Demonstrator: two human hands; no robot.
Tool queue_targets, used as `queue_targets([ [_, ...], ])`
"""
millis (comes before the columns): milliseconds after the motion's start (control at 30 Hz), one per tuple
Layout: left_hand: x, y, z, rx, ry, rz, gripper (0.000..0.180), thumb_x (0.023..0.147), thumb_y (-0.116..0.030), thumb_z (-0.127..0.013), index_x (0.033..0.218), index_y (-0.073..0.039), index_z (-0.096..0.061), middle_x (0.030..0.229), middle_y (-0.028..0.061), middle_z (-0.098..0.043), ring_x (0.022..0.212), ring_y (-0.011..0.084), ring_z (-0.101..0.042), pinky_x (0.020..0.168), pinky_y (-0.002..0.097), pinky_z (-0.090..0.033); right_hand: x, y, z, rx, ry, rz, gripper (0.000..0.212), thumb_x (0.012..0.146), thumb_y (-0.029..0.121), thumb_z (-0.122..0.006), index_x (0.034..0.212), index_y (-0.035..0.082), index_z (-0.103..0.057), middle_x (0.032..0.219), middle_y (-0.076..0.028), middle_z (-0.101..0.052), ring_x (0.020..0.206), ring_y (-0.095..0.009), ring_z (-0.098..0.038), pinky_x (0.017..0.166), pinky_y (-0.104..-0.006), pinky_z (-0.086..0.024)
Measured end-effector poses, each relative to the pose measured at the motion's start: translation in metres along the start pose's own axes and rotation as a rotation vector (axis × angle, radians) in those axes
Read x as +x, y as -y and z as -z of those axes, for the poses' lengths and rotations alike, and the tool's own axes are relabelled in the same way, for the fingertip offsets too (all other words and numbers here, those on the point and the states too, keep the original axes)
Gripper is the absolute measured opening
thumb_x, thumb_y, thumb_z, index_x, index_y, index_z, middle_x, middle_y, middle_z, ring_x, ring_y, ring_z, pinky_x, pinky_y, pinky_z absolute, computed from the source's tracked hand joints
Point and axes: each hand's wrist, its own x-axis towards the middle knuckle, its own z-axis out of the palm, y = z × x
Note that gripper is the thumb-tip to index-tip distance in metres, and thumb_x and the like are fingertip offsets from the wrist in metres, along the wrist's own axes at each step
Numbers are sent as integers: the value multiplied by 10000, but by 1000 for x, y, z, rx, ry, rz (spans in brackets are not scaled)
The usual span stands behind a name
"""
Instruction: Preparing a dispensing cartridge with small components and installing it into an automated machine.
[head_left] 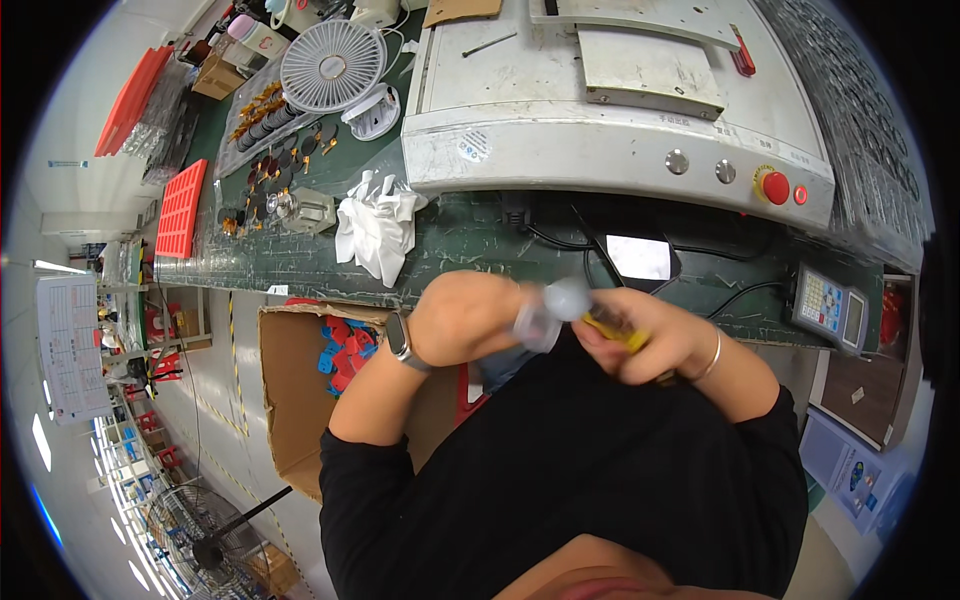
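In front of my chest my two hands are close together over the table's near edge. My left hand [465, 315], with a watch at its wrist, is closed at a small clear, cup-like piece [538, 328]. Beside that piece is a whitish round part [568, 298], smeared by motion; whether the two are one thing I cannot tell. My right hand [645, 340], with a bangle at its wrist, is wrapped round a yellow-and-dark handled thing [622, 333]. Its working end is blurred or hidden near the round part.
Ahead stands a grey machine [560, 145] with a red button [774, 187]. A crumpled white cloth [378, 228], a metal-topped bottle [302, 211], several small dark parts and a white fan [333, 66] are to the left. Below is a cardboard box [290, 420]; right, a handheld controller [828, 308].
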Motion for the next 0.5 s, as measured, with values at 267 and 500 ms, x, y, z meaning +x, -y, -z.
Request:
queue_targets([
  [267,-11,-9,-10,-943,-450,310,715,862,13,-387,1435,-122,20,1195,189,-440,867,242,-543,771,377,-485,-90,50,6,-971,-729,74,400,512,76,-611,883,15,-474,629,-37,-411,557,-116,-378,510,-239,-315],
  [500,0,-3,0,-1500,-286,419,654,708,166,-300,1325,-38,-368,1178,176,-412,1187,420,-492,960,495,-467,-127,29,30,-1531,-1323,-338,351,539,139,-653,786,-36,-477,703,-229,-557,676,-416,-556,613,-431,-444],
])
